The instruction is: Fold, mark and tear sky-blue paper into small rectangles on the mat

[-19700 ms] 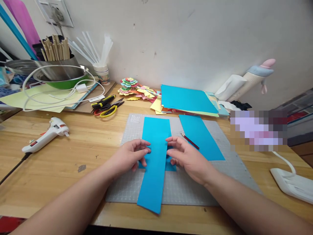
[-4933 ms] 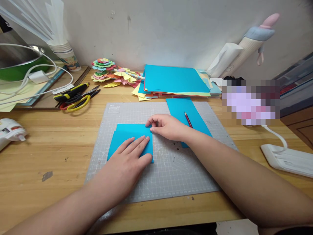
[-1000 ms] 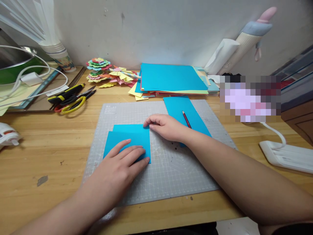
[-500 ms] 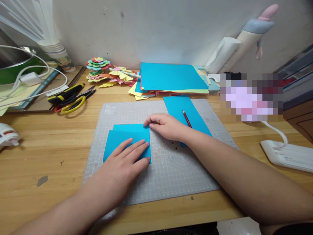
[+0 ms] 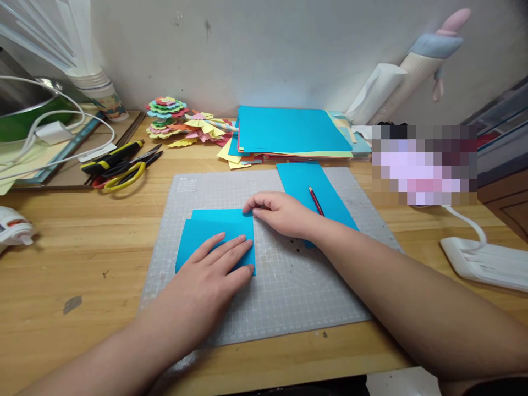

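Observation:
Blue paper, seemingly folded with its two layers offset, lies on the grey cutting mat. Spread over its right part, my left hand presses flat with fingers apart. At the paper's top right corner my right hand has thumb and fingers closed in a pinch on the edge. Beyond my right wrist a second blue sheet rests on the mat, partly covered by my forearm. A dark red pencil lies on that sheet, its lower end hidden by the arm.
Against the wall sits a stack of coloured paper, with paper flowers beside it. Scissors and a yellow-black cutter lie at left, near a white glue gun. A white power strip is at right.

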`<state>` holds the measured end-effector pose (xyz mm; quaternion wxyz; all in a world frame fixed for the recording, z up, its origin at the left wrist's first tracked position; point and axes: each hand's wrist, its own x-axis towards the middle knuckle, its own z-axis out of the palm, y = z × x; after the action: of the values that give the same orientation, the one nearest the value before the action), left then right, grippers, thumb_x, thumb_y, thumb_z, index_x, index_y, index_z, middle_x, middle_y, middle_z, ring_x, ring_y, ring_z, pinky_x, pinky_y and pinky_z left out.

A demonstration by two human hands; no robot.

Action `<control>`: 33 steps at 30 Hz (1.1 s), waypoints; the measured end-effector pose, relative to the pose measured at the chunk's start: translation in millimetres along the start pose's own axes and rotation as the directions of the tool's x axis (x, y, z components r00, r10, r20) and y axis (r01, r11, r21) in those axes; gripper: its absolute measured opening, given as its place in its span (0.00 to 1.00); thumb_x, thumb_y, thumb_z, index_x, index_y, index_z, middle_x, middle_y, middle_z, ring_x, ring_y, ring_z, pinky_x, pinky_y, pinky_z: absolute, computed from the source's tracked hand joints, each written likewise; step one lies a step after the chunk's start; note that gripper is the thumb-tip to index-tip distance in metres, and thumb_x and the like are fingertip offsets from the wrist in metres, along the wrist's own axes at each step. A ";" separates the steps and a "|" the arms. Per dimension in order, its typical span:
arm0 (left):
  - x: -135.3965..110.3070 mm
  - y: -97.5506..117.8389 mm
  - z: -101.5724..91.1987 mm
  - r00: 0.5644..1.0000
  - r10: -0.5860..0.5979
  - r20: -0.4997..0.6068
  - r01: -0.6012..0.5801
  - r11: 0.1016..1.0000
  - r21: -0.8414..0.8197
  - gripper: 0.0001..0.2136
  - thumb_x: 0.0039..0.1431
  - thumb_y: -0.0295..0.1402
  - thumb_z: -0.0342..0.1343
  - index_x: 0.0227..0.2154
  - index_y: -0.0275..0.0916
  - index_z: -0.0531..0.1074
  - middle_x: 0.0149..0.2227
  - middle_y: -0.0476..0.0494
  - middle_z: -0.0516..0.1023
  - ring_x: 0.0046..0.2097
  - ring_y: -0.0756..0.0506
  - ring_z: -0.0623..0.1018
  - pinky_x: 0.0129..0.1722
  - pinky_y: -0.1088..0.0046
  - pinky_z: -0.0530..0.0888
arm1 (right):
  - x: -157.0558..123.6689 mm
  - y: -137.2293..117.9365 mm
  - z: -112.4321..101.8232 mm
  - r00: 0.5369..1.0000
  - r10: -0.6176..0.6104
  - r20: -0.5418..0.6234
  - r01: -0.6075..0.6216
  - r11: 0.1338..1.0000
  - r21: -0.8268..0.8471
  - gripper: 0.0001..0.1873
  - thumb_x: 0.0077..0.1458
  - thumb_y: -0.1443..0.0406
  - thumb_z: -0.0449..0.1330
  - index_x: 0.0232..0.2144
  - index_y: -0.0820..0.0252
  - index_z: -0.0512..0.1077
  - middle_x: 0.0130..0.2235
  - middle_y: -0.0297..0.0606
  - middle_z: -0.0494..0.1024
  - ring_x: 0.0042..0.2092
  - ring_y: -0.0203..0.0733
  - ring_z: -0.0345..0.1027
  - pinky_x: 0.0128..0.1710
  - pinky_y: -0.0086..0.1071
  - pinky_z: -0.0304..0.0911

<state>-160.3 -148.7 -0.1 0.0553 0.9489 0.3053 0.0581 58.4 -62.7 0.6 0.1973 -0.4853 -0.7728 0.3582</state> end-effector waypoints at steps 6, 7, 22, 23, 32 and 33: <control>0.2 -0.1 -0.4 1.000 -0.001 -0.003 0.001 1.000 0.012 0.12 0.64 0.25 0.48 0.45 0.44 0.71 0.63 0.41 0.64 0.63 0.40 0.65 0.62 0.48 0.59 | 0.4 0.9 0.6 1.000 -0.002 -0.003 0.002 1.000 0.004 0.13 0.59 0.72 0.52 0.39 0.56 0.75 0.45 0.35 0.79 0.47 0.40 0.70 0.48 0.33 0.63; 0.2 -0.1 -0.5 1.000 -0.003 0.001 0.003 1.000 0.013 0.12 0.64 0.25 0.48 0.45 0.44 0.71 0.63 0.41 0.64 0.63 0.40 0.65 0.62 0.48 0.59 | 0.4 1.1 0.7 1.000 -0.003 -0.004 0.003 1.000 0.005 0.13 0.59 0.72 0.52 0.39 0.56 0.75 0.45 0.35 0.79 0.47 0.40 0.70 0.48 0.33 0.63; 0.5 -0.1 -1.0 1.000 -0.006 -0.014 0.005 1.000 -0.017 0.11 0.64 0.25 0.48 0.44 0.43 0.72 0.63 0.41 0.65 0.63 0.39 0.66 0.62 0.48 0.59 | 0.3 0.5 0.6 1.000 -0.005 0.001 0.005 1.000 -0.005 0.12 0.58 0.71 0.53 0.39 0.56 0.75 0.45 0.35 0.79 0.47 0.40 0.71 0.47 0.33 0.63; 0.2 -0.1 -0.8 1.000 -0.009 -0.013 0.008 1.000 -0.017 0.11 0.64 0.25 0.49 0.44 0.43 0.72 0.63 0.42 0.65 0.63 0.40 0.66 0.62 0.48 0.59 | 0.2 0.3 0.6 1.000 -0.005 -0.001 0.005 1.000 -0.004 0.12 0.58 0.71 0.53 0.39 0.56 0.75 0.45 0.35 0.79 0.46 0.40 0.71 0.46 0.33 0.63; 1.2 0.0 -1.9 1.000 0.004 -0.012 -0.004 1.000 -0.016 0.11 0.63 0.25 0.49 0.44 0.43 0.72 0.63 0.41 0.65 0.62 0.39 0.66 0.62 0.48 0.60 | 0.0 -0.7 0.6 1.000 -0.006 -0.004 0.006 1.000 -0.004 0.12 0.59 0.72 0.53 0.39 0.56 0.75 0.45 0.35 0.79 0.47 0.40 0.71 0.47 0.33 0.63; 1.3 -0.1 -2.0 1.000 0.002 -0.009 -0.002 1.000 -0.017 0.11 0.63 0.25 0.49 0.44 0.43 0.72 0.63 0.41 0.65 0.62 0.39 0.66 0.62 0.47 0.60 | 0.0 -0.6 0.6 1.000 -0.008 -0.003 0.008 1.000 -0.004 0.12 0.59 0.72 0.53 0.39 0.56 0.75 0.45 0.35 0.79 0.47 0.40 0.70 0.47 0.33 0.63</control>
<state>-159.6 -147.7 1.9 0.0618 0.9484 0.3042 0.0649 57.7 -63.1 0.6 0.1987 -0.4833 -0.7750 0.3553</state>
